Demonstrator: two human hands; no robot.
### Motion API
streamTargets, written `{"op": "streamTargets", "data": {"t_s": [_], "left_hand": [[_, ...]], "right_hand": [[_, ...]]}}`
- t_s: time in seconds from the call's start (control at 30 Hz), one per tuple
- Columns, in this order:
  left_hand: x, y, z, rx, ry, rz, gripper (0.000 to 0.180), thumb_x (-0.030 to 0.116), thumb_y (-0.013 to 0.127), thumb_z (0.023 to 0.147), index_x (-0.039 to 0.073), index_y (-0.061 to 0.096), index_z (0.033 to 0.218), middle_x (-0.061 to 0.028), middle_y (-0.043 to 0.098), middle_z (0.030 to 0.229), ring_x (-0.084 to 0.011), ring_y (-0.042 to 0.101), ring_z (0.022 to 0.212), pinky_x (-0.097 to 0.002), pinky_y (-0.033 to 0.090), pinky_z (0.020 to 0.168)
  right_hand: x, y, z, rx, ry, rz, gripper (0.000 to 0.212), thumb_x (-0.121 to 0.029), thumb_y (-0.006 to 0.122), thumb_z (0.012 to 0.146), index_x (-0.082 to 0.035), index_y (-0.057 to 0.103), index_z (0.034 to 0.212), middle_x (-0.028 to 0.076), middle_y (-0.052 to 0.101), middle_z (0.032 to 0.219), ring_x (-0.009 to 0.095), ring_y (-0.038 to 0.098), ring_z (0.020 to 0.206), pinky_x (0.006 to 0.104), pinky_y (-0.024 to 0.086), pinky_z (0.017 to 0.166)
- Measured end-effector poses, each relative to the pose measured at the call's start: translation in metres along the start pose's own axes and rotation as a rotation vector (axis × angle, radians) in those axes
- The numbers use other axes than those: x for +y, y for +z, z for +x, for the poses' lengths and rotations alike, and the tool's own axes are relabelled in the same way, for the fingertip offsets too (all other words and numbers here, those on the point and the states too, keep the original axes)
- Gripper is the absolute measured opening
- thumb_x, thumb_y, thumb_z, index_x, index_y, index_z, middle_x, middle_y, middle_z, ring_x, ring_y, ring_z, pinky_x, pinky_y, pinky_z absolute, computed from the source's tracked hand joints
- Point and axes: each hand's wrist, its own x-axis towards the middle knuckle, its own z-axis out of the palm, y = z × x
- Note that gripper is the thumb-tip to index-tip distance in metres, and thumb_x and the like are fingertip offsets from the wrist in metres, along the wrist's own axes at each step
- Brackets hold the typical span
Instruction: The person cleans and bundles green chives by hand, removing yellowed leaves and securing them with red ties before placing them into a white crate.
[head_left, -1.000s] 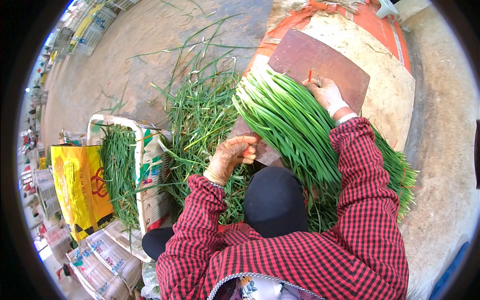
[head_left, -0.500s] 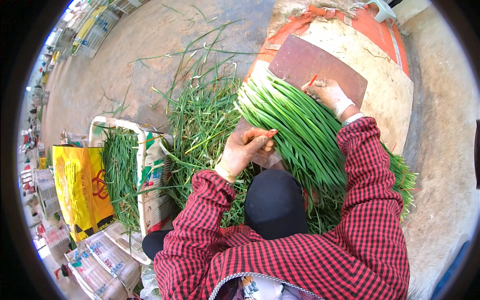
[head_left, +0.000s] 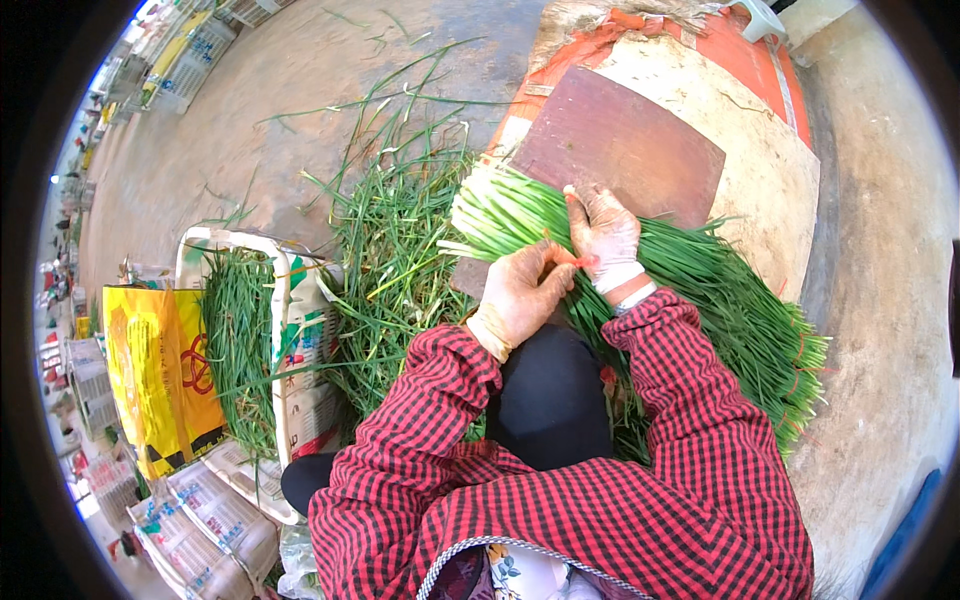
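A thick bunch of garlic chives lies across a dark red board, its pale stem ends pointing left. My left hand is closed in a pinch on a thin red tie at the near side of the bunch. Over the top of the bunch bends my right hand, its fingers wrapped on the stems close to the tie. How far the tie runs round beneath the chives is hidden. Both hands wear dirty pale gloves with bare-looking fingertips.
Loose chive leaves heap on the floor at the left. Beside them stand a white-rimmed sack of greens and a yellow bag. More chives with red ties lie at right. A dark-clad knee is between my arms.
My right hand has come down and left from the far side of the bunch, drawing the red tie over it. My left hand has shifted slightly right, and the bunch looks squeezed narrower.
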Motion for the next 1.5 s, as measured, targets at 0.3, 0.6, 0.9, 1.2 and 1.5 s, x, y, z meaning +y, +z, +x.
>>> {"op": "streamTargets", "data": {"t_s": [0.3, 0.6, 0.9, 1.2, 1.5], "left_hand": [[-0.014, -0.004, 0.012, 0.01, -0.153, -0.502, 0.015, 0.009, 0.063, 0.097, -0.001, 0.066, 0.107, -0.0061, 0.069, 0.083, -0.0121, 0.064, 0.072, -0.0246, 0.053, 0.07], [-0.015, -0.001, 0.011, 0.04, -0.124, -0.625, 0.013, 0.007, 0.061, 0.098, -0.002, 0.064, 0.107, -0.0067, 0.069, 0.083, -0.0117, 0.063, 0.073, -0.0245, 0.052, 0.071], [-0.005, -0.002, 0.021, 0.082, -0.241, -0.534, 0.011, 0.011, 0.062, 0.097, 0.0, 0.064, 0.1, -0.0082, 0.07, 0.08, -0.0145, 0.066, 0.068, -0.0269, 0.055, 0.066], [0.002, -0.007, 0.032, 0.203, -0.33, -0.331, 0.014, 0.015, 0.062, 0.096, 0.002, 0.064, 0.098, -0.0065, 0.07, 0.078, -0.0135, 0.065, 0.062, -0.0253, 0.052, 0.057], [0.036, -0.007, 0.038, 0.235, -0.282, -0.011, 0.023, 0.024, 0.062, 0.091, 0.002, 0.066, 0.086, -0.007, 0.068, 0.066, -0.0148, 0.065, 0.055, -0.03, 0.053, 0.056]], "right_hand": [[0.004, -0.022, -0.024, 0.02, -0.068, 0.479, 0.032, 0.003, 0.071, 0.08, -0.012, 0.07, 0.108, 0.008, 0.07, 0.099, 0.027, 0.069, 0.081, 0.0336, 0.055, 0.069], [-0.003, -0.03, -0.015, -0.075, -0.18, 0.077, 0.028, -0.006, 0.067, 0.079, -0.014, 0.067, 0.105, 0.007, 0.066, 0.09, 0.03, 0.066, 0.08, 0.0415, 0.053, 0.068], [0.006, -0.024, -0.018, -0.068, -0.184, 0.125, 0.031, -0.004, 0.066, 0.078, -0.013, 0.067, 0.108, 0.008, 0.067, 0.092, 0.03, 0.066, 0.08, 0.0414, 0.054, 0.07], [0.003, -0.036, -0.01, -0.313, -0.137, 0.451, 0.055, -0.015, 0.064, 0.089, -0.005, 0.049, 0.141, 0.021, 0.067, 0.117, 0.038, 0.066, 0.107, 0.0427, 0.052, 0.094], [0.012, -0.011, -0.008, -0.114, -0.064, 0.359, 0.025, -0.018, 0.057, 0.101, 0.001, 0.07, 0.112, 0.016, 0.072, 0.097, 0.022, 0.069, 0.084, 0.0345, 0.053, 0.076]]}}
